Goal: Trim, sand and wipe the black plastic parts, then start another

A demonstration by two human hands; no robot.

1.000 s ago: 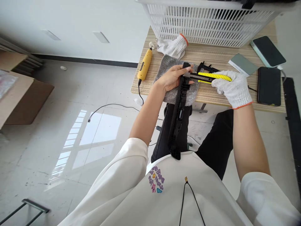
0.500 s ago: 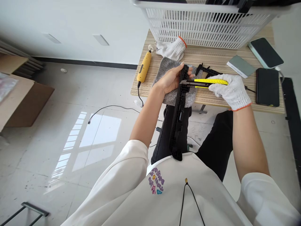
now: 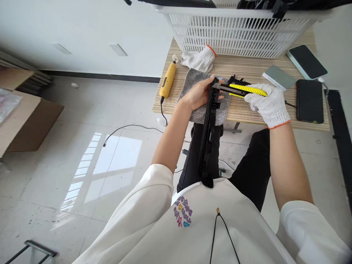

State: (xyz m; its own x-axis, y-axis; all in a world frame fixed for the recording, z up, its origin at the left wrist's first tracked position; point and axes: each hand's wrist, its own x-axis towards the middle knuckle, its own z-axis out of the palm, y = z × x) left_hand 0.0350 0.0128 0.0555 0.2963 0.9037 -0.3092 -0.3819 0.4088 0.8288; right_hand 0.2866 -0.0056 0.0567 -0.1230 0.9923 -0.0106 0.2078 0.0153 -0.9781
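A long black plastic part (image 3: 209,135) runs from my chest up to the table edge, its far end resting on a grey cloth (image 3: 195,82). My bare left hand (image 3: 200,93) is closed around the part's far end. My right hand (image 3: 268,102), in a white knit glove, grips a yellow utility knife (image 3: 243,89). The knife's blade tip touches the top end of the black part.
On the wooden table (image 3: 247,68) stand a white slatted basket (image 3: 236,31), a spare white glove (image 3: 200,58), a yellow corded rotary tool (image 3: 168,77), a black caliper (image 3: 238,79), a grey card (image 3: 279,76) and two phones (image 3: 310,96). A cardboard box (image 3: 19,110) sits on the floor at left.
The knife slid left along the part's end, then rose a little toward its top. My left hand kept its hold on the part.
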